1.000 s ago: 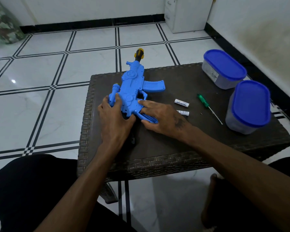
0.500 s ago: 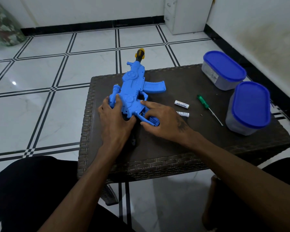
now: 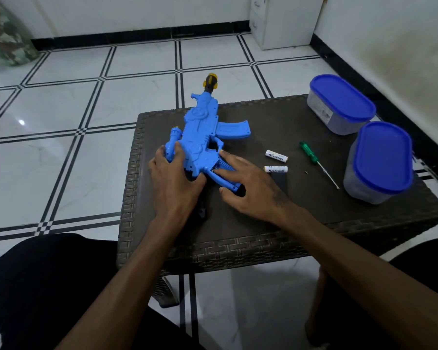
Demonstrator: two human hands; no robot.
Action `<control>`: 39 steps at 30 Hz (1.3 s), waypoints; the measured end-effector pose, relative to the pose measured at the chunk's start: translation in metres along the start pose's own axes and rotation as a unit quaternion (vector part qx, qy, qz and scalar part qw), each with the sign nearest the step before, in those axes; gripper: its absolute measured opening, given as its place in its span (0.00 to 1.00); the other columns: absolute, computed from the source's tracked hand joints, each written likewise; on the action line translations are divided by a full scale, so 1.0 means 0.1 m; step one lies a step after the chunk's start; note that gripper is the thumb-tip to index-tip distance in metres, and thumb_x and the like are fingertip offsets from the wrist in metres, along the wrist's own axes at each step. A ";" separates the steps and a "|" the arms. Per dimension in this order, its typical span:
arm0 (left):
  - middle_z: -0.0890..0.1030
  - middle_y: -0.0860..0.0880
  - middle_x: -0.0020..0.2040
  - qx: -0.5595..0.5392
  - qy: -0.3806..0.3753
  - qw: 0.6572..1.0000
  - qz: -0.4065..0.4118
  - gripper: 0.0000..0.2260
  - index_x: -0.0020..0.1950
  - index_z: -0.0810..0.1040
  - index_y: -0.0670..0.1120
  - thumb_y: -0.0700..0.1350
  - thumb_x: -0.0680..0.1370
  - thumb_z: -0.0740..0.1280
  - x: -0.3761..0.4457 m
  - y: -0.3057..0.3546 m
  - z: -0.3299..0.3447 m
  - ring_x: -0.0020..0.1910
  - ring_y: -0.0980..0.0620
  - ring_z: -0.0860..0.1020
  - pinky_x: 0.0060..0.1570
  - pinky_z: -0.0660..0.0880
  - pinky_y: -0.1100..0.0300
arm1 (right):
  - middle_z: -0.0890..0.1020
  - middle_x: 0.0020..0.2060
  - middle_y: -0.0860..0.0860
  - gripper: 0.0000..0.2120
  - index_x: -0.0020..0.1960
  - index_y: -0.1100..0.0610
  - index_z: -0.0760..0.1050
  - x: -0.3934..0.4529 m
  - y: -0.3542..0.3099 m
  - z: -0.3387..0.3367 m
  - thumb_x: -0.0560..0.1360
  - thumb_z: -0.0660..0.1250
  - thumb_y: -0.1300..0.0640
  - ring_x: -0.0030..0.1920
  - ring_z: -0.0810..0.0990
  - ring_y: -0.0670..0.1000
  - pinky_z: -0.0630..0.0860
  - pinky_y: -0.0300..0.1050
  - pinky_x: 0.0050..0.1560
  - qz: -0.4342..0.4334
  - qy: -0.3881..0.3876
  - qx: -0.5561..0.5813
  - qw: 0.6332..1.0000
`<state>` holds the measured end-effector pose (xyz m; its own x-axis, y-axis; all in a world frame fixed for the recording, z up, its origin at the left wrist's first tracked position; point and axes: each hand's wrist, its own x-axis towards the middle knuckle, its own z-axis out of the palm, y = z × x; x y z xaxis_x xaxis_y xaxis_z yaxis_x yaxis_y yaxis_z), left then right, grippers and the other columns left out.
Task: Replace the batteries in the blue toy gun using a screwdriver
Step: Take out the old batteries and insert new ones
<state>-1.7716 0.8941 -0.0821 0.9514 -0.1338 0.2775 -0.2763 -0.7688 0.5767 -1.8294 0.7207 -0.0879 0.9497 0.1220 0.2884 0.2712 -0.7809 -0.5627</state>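
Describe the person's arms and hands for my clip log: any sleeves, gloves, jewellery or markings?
Both forearms are bare as far as the frame shows: no sleeves in view. The left hand and right hand wear no gloves, and no rings or watch show. The right hand has a dark tattoo on its back near the wrist; its design is too small to read.

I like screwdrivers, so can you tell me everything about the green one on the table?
The screwdriver has a clear green handle that looks like plastic and a thin silvery metal shaft. It lies flat on the dark woven table, handle pointing away and tip pointing toward the person, a bit slanted. No hand touches it. It sits between two white batteries and a blue-lidded tub. A tiny speck, maybe a screw, lies just beside the shaft.
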 end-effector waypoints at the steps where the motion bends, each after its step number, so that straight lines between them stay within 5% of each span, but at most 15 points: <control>1: 0.66 0.43 0.68 0.003 0.000 1.000 0.002 0.34 0.74 0.64 0.49 0.54 0.71 0.71 0.00 0.00 0.00 0.66 0.43 0.63 0.62 0.69 0.50 | 0.71 0.72 0.55 0.20 0.63 0.55 0.80 0.02 0.00 -0.01 0.71 0.70 0.58 0.72 0.68 0.51 0.63 0.38 0.70 -0.009 0.009 -0.008 1.000; 6: 0.63 0.43 0.71 0.003 -0.016 1.000 -0.012 0.36 0.76 0.62 0.48 0.54 0.71 0.71 0.00 0.00 0.01 0.69 0.43 0.61 0.64 0.65 0.52 | 0.74 0.70 0.52 0.15 0.54 0.57 0.82 0.14 0.02 -0.03 0.71 0.66 0.53 0.69 0.72 0.50 0.73 0.49 0.65 -0.044 -0.004 -0.040 0.998; 20: 0.67 0.42 0.68 0.001 -0.023 1.000 -0.012 0.35 0.74 0.65 0.47 0.53 0.70 0.72 0.03 -0.04 0.03 0.67 0.42 0.65 0.57 0.63 0.59 | 0.73 0.71 0.52 0.09 0.43 0.58 0.82 0.16 0.07 -0.04 0.72 0.67 0.53 0.68 0.72 0.49 0.72 0.43 0.63 -0.076 -0.045 -0.074 0.993; 23: 0.67 0.42 0.68 0.011 -0.006 1.000 0.005 0.35 0.74 0.64 0.48 0.55 0.69 0.71 0.02 -0.02 0.00 0.66 0.42 0.66 0.61 0.70 0.52 | 0.75 0.69 0.52 0.08 0.47 0.58 0.84 0.14 0.01 -0.08 0.73 0.69 0.55 0.67 0.73 0.46 0.71 0.40 0.65 -0.044 -0.005 -0.015 0.999; 28: 0.58 0.38 0.75 0.056 0.052 0.994 0.077 0.36 0.77 0.60 0.46 0.53 0.73 0.71 0.00 0.13 -0.08 0.72 0.38 0.59 0.69 0.62 0.48 | 0.81 0.59 0.50 0.13 0.57 0.58 0.79 0.14 -0.07 -0.10 0.74 0.66 0.65 0.59 0.79 0.45 0.74 0.37 0.62 0.046 0.128 0.113 0.984; 32: 0.59 0.36 0.75 0.107 0.099 0.979 0.144 0.36 0.77 0.59 0.45 0.49 0.74 0.71 0.04 0.21 -0.13 0.73 0.38 0.60 0.70 0.60 0.49 | 0.78 0.57 0.47 0.22 0.70 0.53 0.68 0.24 -0.15 -0.19 0.77 0.66 0.61 0.55 0.79 0.43 0.77 0.39 0.55 0.169 0.145 0.255 0.941; 36: 0.60 0.36 0.74 0.125 0.098 0.971 0.179 0.37 0.77 0.59 0.44 0.47 0.72 0.73 0.02 0.26 -0.14 0.71 0.38 0.61 0.67 0.64 0.49 | 0.81 0.52 0.44 0.21 0.67 0.47 0.67 0.32 -0.25 -0.24 0.77 0.69 0.49 0.51 0.80 0.38 0.76 0.33 0.46 0.239 0.109 0.369 0.891; 39: 0.60 0.36 0.74 0.133 0.094 0.969 0.186 0.37 0.77 0.59 0.44 0.46 0.72 0.73 0.02 0.28 -0.16 0.71 0.38 0.60 0.67 0.65 0.50 | 0.81 0.55 0.41 0.19 0.65 0.48 0.71 0.36 -0.27 -0.23 0.77 0.70 0.50 0.51 0.81 0.36 0.77 0.29 0.45 0.229 0.096 0.429 0.869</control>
<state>-1.7791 0.8825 -0.0529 0.7444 -0.3356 0.5772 -0.5265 -0.8267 0.1984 -1.8062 0.7322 -0.0439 0.9674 -0.2500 -0.0397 -0.0326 0.0326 -0.9989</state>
